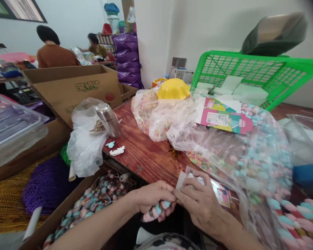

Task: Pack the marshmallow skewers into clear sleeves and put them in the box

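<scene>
My left hand [159,199] is wrapped round a marshmallow skewer [158,210] with soft pink, blue and brown pieces, low in front of the table edge. My right hand [198,199] is closed, its fingertips meeting those of my left hand at the skewer's end. Whatever is between the right fingers is hidden. Just behind the right hand, and partly covered by it, lies a clear printed packet [190,172]. Beside that hand is a colourful printed card [222,195]. Below my left forearm, an open box holds many similar skewers [104,189].
Large clear bags of pastel sweets [263,156] fill the table's right side, topped by a printed carton [220,116]. Behind stands a green basket [261,69]. A steel flask [109,121] is near the left edge. Two people sit beyond a cardboard box [75,86].
</scene>
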{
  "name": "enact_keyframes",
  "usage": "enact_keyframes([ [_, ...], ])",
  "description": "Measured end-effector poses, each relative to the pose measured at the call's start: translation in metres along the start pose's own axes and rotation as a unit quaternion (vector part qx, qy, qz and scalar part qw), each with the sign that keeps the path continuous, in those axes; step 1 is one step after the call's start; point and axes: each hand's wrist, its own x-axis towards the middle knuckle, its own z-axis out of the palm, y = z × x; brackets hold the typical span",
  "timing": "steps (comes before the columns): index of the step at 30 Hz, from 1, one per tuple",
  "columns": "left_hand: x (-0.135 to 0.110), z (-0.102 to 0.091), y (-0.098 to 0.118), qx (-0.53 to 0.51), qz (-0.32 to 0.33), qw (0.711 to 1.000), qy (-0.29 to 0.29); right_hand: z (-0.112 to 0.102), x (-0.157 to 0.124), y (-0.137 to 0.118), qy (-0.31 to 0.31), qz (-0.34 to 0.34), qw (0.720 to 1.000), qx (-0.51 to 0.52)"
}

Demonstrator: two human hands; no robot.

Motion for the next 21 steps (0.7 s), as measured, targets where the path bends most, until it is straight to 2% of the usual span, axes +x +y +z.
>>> enact_keyframes([
  [2, -0.009, -0.008, -0.006, -0.021, -0.007, 0.999, -0.031, 0.012, 0.004, 0.002, -0.057, -0.031, 0.997, 0.028],
  [3, -0.014, -0.011, -0.009, 0.000, 0.001, 1.000, -0.015, 0.018, 0.007, 0.006, -0.091, -0.030, 0.995, 0.035],
  [6, -0.024, -0.018, -0.017, 0.112, 0.098, 0.982, 0.114, 0.034, 0.018, 0.026, -0.164, 0.029, 0.986, 0.017],
  [8, -0.028, -0.021, -0.021, 0.139, 0.153, 0.959, 0.193, 0.041, 0.028, 0.044, -0.161, 0.098, 0.982, -0.030],
  [10, -0.029, -0.025, -0.024, 0.083, 0.143, 0.957, 0.240, 0.049, 0.038, 0.061, -0.138, 0.153, 0.975, -0.083],
  [12, -0.029, -0.029, -0.026, -0.024, 0.115, 0.956, 0.270, 0.058, 0.044, 0.071, -0.127, 0.179, 0.968, -0.125],
  [16, -0.028, -0.032, -0.023, -0.185, 0.150, 0.927, 0.288, 0.081, 0.044, 0.073, -0.128, 0.174, 0.961, -0.174],
  [18, -0.026, -0.033, -0.019, -0.221, 0.166, 0.921, 0.276, 0.086, 0.040, 0.070, -0.119, 0.164, 0.962, -0.185],
  [21, -0.021, -0.031, -0.013, -0.243, 0.161, 0.925, 0.244, 0.082, 0.031, 0.069, -0.091, 0.152, 0.966, -0.190],
])
